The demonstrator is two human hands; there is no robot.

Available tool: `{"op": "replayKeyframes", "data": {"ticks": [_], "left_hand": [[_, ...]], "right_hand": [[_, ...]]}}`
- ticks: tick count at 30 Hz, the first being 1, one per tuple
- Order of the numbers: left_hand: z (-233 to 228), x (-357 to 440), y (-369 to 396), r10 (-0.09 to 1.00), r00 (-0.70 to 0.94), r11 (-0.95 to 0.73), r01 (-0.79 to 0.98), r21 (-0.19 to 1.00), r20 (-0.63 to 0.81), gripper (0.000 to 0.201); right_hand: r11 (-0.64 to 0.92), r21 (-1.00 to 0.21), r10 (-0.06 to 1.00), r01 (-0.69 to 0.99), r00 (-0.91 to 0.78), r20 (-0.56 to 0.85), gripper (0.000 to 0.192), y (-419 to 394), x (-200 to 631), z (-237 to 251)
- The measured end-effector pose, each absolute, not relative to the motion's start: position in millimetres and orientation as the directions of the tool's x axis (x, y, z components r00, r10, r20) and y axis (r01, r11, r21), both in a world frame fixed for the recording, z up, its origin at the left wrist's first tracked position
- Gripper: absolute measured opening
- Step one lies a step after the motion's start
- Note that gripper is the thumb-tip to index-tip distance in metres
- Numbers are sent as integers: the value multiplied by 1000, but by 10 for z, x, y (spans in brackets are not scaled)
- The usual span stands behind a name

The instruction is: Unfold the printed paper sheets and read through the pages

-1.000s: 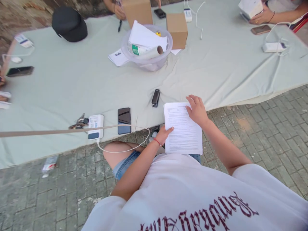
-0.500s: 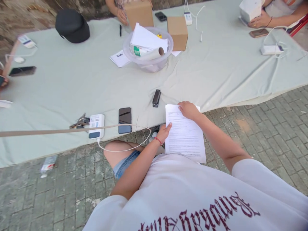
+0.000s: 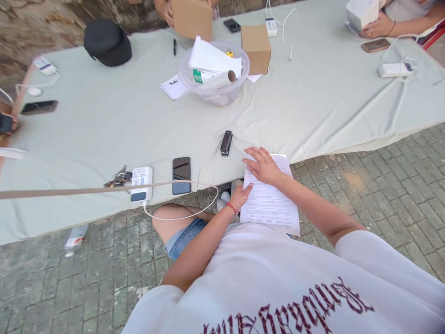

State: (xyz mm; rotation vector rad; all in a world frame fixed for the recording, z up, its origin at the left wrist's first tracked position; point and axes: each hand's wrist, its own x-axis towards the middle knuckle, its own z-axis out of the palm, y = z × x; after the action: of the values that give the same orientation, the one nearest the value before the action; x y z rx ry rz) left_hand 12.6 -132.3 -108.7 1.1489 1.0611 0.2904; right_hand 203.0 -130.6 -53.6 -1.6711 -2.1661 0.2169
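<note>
A stack of printed paper sheets (image 3: pixel 269 204) lies partly on the table's front edge and reaches down to my lap. My left hand (image 3: pixel 239 197) grips its left edge, with the thumb on top and the other fingers underneath. Over the upper left corner of the sheets, my right hand (image 3: pixel 263 165) is spread with its fingers apart, covering that corner. A black stapler (image 3: pixel 226 143) lies just beyond the sheets, to the left. Further left is a dark smartphone (image 3: pixel 181 175) near the table edge.
A white power bank (image 3: pixel 142 184) with a cable lies beside keys (image 3: pixel 120 177). Further back stand a plastic basin (image 3: pixel 222 98) of papers and rolls, a cardboard box (image 3: pixel 256 50) and a black cap (image 3: pixel 107 42). Across the table, a person holds another cardboard box (image 3: pixel 192 18).
My right hand has moved left across the top of the sheets, its fingers spreading toward the corner. The person opposite has shifted their box slightly left and up.
</note>
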Motion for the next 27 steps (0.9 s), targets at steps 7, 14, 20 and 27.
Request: {"op": "replayKeyframes", "data": {"ticks": [7, 14, 20, 27], "left_hand": [[-1005, 112, -1385, 708, 529, 393, 255, 883, -468, 62], [-998, 54, -1452, 697, 542, 433, 205, 878, -470, 68], [-1010, 27, -1478, 688, 539, 450, 208, 868, -486, 69], [-933, 122, -1227, 885, 380, 198, 215, 956, -268, 50]], "right_hand": [[75, -476, 986, 876, 8, 169, 48, -1202, 2147, -556], [-43, -471, 999, 881, 54, 10, 49, -1173, 2237, -454], [-67, -450, 997, 890, 45, -60, 49, -1215, 2227, -431], [-38, -505, 999, 862, 30, -25, 44, -1165, 2213, -383]]}}
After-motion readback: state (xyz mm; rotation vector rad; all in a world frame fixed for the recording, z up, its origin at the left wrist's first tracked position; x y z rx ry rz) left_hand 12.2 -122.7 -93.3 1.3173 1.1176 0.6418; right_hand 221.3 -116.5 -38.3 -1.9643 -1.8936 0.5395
